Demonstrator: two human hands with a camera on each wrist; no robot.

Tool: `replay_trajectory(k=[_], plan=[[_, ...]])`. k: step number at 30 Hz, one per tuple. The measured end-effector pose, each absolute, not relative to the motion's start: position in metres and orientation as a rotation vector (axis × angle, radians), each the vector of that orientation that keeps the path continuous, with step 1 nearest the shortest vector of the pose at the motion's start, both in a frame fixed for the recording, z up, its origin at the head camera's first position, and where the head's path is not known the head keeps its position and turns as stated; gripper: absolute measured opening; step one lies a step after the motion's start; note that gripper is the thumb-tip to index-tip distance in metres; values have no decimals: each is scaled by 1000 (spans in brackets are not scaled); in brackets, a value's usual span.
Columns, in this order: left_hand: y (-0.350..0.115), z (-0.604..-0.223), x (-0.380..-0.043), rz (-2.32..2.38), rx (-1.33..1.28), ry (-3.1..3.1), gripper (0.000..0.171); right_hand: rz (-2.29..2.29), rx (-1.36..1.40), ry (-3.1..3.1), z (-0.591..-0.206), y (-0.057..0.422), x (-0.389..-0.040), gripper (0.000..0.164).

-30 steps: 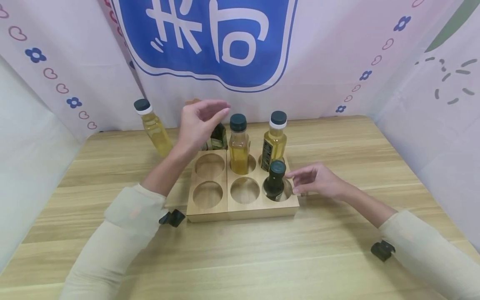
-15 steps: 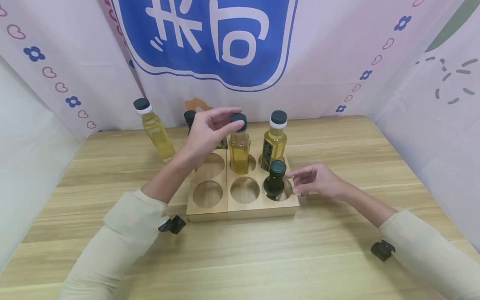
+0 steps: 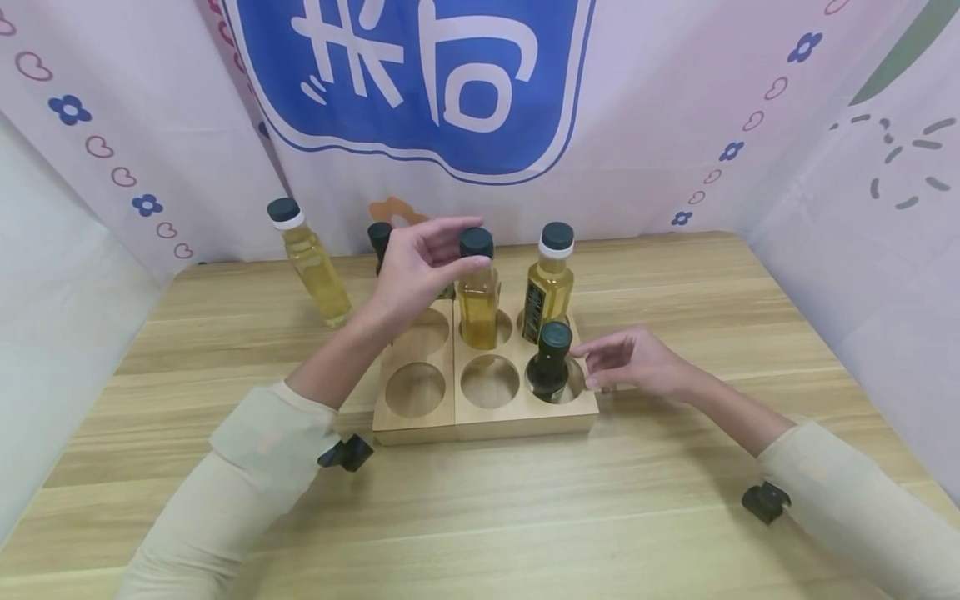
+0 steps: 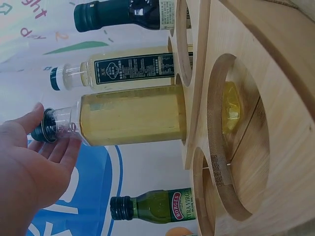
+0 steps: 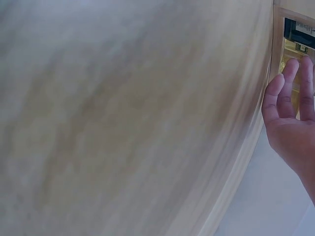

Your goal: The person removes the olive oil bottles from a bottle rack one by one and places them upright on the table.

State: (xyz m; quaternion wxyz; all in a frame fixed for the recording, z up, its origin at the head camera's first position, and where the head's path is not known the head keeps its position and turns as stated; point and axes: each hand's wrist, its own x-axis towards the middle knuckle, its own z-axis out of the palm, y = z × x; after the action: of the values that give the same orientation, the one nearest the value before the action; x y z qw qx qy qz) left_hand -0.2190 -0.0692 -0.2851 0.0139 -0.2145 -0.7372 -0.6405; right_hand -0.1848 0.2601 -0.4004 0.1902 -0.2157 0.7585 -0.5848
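Observation:
My left hand (image 3: 412,271) is at the dark green cap of a pale yellow oil bottle (image 3: 478,317), which stands upright in the back middle hole of a wooden bottle rack (image 3: 525,425). In the left wrist view the thumb lies on one side of the cap (image 4: 48,125) and the fingers curl round the other side by the neck. My right hand (image 3: 636,362) rests at the rack's right edge, fingers loosely bent, fingertips close to a dark green bottle (image 3: 551,367) in the front right hole. Another yellow oil bottle (image 3: 551,283) stands in the back right hole.
Left of the rack, a yellow oil bottle (image 3: 318,271) with a white-collared cap stands on the wooden table (image 3: 480,517). A smaller green olive oil bottle (image 4: 157,205) stands behind the rack, mostly hidden by my left hand in the head view. A printed cloth (image 3: 637,125) hangs behind.
My left hand has moved right from above the green bottle behind the rack to the middle oil bottle's cap, then closed lower around it. The right hand has stayed in place.

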Motion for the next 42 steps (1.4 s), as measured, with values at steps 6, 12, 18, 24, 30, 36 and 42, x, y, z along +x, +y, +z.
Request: replay_trajectory(k=[6, 12, 18, 24, 30, 36, 42], plan=[[-68, -284, -218, -2022, -643, -2270, 45, -1658, -656, 2118, -401, 260, -185, 46], [-67, -283, -218, -2001, -648, -2266, 45, -1652, -650, 2123, -399, 260, -185, 46], [-66, -284, -217, -1992, -662, -2250, 44, -1646, -637, 2135, -397, 259, -184, 47], [-65, -286, -218, -2008, -659, -2223, 43, -1650, -639, 2133, -398, 260, -185, 47], [-64, -285, -218, -2017, -656, -2185, 43, -1657, -637, 2115, -400, 260, -185, 49], [-62, -282, -217, -2031, -647, -2144, 43, -1667, -639, 2100, -401, 260, -185, 49], [-61, -280, -217, -2012, -639, -2118, 42, -1664, -646, 2098, -401, 260, -185, 49]])
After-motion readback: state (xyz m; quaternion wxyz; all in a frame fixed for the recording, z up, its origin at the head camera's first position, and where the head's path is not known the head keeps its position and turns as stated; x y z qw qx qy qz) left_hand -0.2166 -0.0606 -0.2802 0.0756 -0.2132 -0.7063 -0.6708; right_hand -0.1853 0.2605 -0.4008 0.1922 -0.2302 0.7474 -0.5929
